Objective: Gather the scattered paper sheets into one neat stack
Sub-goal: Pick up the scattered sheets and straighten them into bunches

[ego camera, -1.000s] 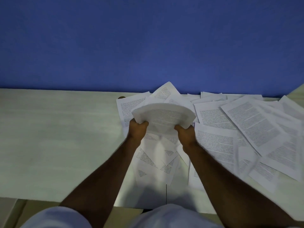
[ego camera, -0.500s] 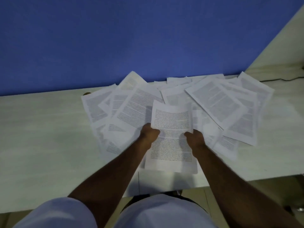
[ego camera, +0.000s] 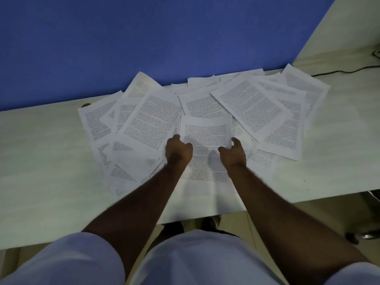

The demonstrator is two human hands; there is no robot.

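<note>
White printed paper sheets gathered into a small bundle (ego camera: 206, 132) sit between the two hands, just toward the near edge from the middle of the spread. The left hand (ego camera: 178, 151) is curled closed on the bundle's left edge. The right hand (ego camera: 233, 153) sits at the right edge with thumb and fingers spread; whether it actually grips the bundle cannot be told. The bundle's far end rises off the surface, its near part lying flat between the wrists.

Around the hands, loose white printed sheets (ego camera: 253, 105) fan out in overlapping layers from 9 o'clock round through 12 to 3 o'clock, some tilted, some partly buried under others. They rest on a pale, faintly grained tabletop (ego camera: 45, 161), bare toward 9 o'clock. At 12 o'clock a blue wall (ego camera: 164, 38) stands behind the table. At 2 o'clock a dark cable (ego camera: 347, 71) runs along the far surface. White short sleeves (ego camera: 72, 262) frame the bottom of the view.
</note>
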